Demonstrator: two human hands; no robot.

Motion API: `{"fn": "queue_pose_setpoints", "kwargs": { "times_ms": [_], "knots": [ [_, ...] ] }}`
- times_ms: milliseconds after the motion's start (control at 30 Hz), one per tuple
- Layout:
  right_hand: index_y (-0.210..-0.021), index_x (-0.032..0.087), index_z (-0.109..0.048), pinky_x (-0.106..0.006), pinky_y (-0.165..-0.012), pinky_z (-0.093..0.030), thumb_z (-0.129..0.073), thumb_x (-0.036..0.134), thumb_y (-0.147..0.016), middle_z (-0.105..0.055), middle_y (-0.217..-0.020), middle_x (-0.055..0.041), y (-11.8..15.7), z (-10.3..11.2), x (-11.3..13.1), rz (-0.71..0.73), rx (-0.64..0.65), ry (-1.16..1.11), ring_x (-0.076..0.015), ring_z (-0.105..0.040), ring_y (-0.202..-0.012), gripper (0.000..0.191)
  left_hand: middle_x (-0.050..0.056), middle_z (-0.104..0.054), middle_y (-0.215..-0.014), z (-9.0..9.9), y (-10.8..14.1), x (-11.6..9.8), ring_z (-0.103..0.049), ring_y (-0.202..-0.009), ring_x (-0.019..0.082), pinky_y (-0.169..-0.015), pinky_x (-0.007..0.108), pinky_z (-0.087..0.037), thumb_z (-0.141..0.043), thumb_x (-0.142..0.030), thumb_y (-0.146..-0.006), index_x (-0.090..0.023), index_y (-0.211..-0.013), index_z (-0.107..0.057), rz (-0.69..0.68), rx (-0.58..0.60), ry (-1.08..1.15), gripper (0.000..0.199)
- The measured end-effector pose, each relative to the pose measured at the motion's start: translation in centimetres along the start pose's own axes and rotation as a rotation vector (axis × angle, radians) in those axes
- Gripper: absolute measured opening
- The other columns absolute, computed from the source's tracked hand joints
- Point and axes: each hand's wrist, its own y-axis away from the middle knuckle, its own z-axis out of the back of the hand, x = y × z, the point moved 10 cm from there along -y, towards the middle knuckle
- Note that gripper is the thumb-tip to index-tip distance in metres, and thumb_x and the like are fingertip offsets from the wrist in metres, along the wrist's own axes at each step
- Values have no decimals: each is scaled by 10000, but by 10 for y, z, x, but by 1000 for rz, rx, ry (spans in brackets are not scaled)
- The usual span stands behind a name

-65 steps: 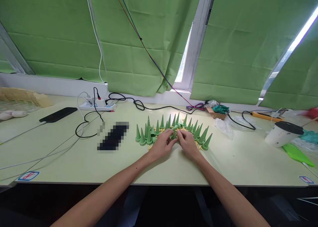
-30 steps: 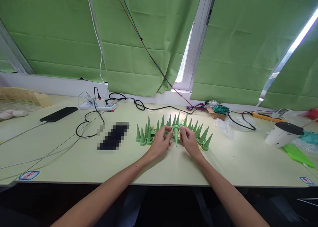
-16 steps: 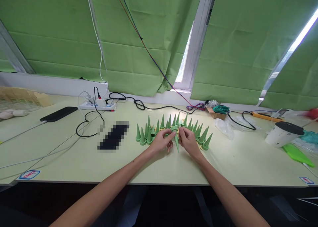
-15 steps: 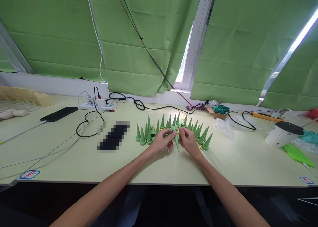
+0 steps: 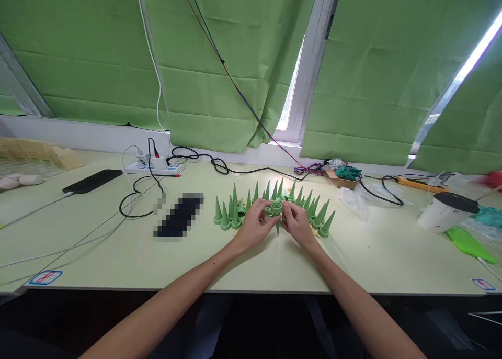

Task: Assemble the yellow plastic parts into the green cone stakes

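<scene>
Between my hands is a green plastic cone, its hollow round base turned up toward me and its point hanging downward. My left hand is closed on the cone's left side with thumb and fingers. On the other side my right hand pinches near the rim; whether it also holds a small piece is hidden by the fingers. Several more green cones stand point up in a curved cluster behind and beside the hands. Small yellowish bits lie among the cones on the right.
On the pale table a blurred dark rectangle lies left of the cones. Farther left are a black phone-like slab and a power strip with cables. At right stand a small cardboard box and a lidded white cup.
The held cone has tipped so its open base now faces me and its point shows less. My left fingers have shifted round it; the right hand stays nearly in place.
</scene>
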Motion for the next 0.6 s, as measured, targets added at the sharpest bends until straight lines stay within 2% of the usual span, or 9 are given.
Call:
{"fn": "queue_pose_setpoints", "kwargs": {
  "times_ms": [267, 433, 533, 600],
  "knots": [
    [-610, 212, -334, -248, -451, -262, -434, 528, -930, -317, -530, 45, 0, -4, -7, -31, 30, -45, -99, -302, -487, 461, 51, -499, -1112, -3, 2, -18, -494, -642, 74, -553, 224, -434, -530, -218, -875, -222, -1037, -588, -91, 47, -21, 172],
    [-618, 211, -347, -250, -451, -270, -436, 534, -930, -323, -529, 47, 0, -2, -5, -29, 20, -45, -99, -304, -480, 458, 42, -514, -1092, 0, 2, -13, -512, -645, 74, -541, 216, -419, -535, -192, -845, -216, -1027, -552, -56, 12, -28, 184],
    [-620, 212, -357, -252, -449, -278, -435, 541, -929, -336, -529, 46, 0, 0, -3, -23, -2, -54, -101, -322, -476, 458, 11, -560, -923, 2, 1, 2, -501, -563, 69, -494, 207, -389, -562, -230, -830, -202, -937, -511, 44, -11, 18, 121],
    [-624, 214, -356, -253, -447, -281, -437, 546, -927, -335, -528, 48, 0, 2, -2, -21, -14, -58, -101, -325, -469, 457, -23, -547, -716, -5, 1, 16, -469, -466, 73, -445, 209, -368, -540, -314, -866, -200, -886, -486, 162, 46, 119, 128]
  ]
}}
